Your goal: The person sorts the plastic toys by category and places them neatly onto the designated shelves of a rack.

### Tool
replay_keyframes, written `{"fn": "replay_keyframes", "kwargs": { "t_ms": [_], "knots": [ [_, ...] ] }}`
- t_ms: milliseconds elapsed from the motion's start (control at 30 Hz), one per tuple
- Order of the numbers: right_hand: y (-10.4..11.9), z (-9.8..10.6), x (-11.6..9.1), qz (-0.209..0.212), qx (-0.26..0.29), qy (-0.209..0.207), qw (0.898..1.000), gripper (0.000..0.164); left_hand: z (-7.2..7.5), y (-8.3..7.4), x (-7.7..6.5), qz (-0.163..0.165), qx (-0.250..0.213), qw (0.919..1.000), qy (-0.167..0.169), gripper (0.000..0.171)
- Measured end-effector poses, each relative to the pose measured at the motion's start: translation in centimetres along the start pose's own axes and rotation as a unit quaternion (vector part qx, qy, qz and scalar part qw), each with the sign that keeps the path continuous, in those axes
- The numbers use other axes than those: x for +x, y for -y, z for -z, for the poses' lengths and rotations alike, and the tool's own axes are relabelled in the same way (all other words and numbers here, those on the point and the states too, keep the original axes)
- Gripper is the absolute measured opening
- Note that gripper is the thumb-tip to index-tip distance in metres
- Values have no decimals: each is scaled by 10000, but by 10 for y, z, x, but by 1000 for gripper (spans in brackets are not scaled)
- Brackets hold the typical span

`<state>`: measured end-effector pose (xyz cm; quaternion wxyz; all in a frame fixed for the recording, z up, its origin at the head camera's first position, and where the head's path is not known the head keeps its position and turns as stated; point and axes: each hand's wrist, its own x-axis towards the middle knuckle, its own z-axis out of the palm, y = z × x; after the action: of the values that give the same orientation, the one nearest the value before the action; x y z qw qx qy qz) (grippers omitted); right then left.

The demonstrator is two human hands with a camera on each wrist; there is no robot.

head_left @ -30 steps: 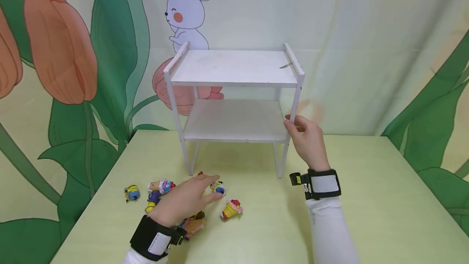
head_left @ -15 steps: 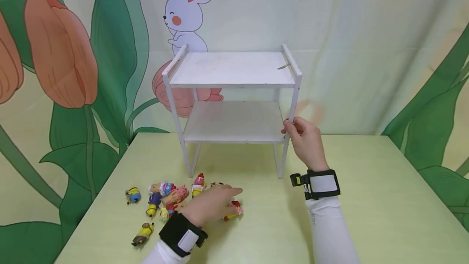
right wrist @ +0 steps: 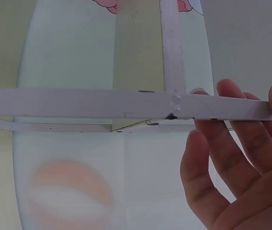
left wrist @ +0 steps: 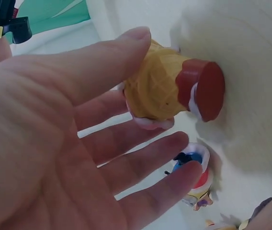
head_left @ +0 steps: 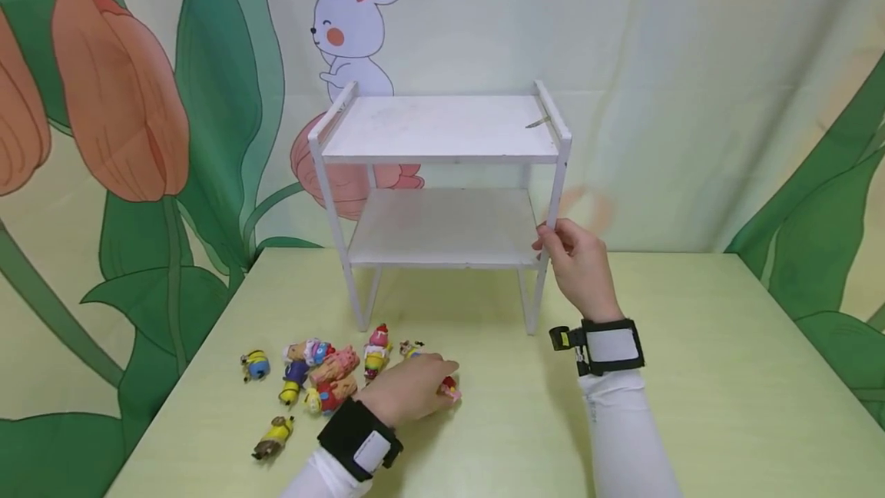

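Observation:
My left hand (head_left: pixel 413 386) is low over the table, around a toy ice-cream cone (left wrist: pixel 162 88) with a waffle body and red end. In the left wrist view the thumb lies against the cone, while index and middle fingers pass behind it; the other fingers are loosely extended. The head view shows just its red and pink part beside the fingertips. My right hand (head_left: pixel 584 267) grips the front right leg of a white two-tier shelf (head_left: pixel 442 129). In the right wrist view its fingers and thumb lie around the white leg (right wrist: pixel 222 106).
Small toy figures lie left of my left hand: a blue-and-yellow one (head_left: pixel 256 366), a brown-and-yellow one (head_left: pixel 273 438), a red-topped one (head_left: pixel 376 350) and a cluster with a pink one (head_left: pixel 335 365). Another figure (head_left: pixel 411 348) lies just beyond the hand. A printed curtain (head_left: pixel 691 98) hangs behind.
My left hand has moved right from above the other figures to the toy ice-cream cone, and its fingers have closed in around it. My right hand stays on the shelf leg.

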<state>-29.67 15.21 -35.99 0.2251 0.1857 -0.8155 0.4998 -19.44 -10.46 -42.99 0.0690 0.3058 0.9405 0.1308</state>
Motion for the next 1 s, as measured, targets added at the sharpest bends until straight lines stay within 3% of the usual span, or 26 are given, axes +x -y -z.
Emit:
{"fn": "replay_keyframes", "kwargs": {
  "t_ms": [200,533,800,1000],
  "knots": [
    [-2,1,3,110,120,-7,9999,34,0,-4,2,80,-41,9999,72,19],
    [-4,2,3,127,199,61,9997,38,1,-6,1,81,55,9999,77,14],
    [-5,2,-1,49,242,119,9996,36,1,-3,-3,128,-294,9995,81,14],
    [-5,-1,-2,43,353,147,9993,35,0,5,-4,141,-601,9980,-107,15]
  ]
}}
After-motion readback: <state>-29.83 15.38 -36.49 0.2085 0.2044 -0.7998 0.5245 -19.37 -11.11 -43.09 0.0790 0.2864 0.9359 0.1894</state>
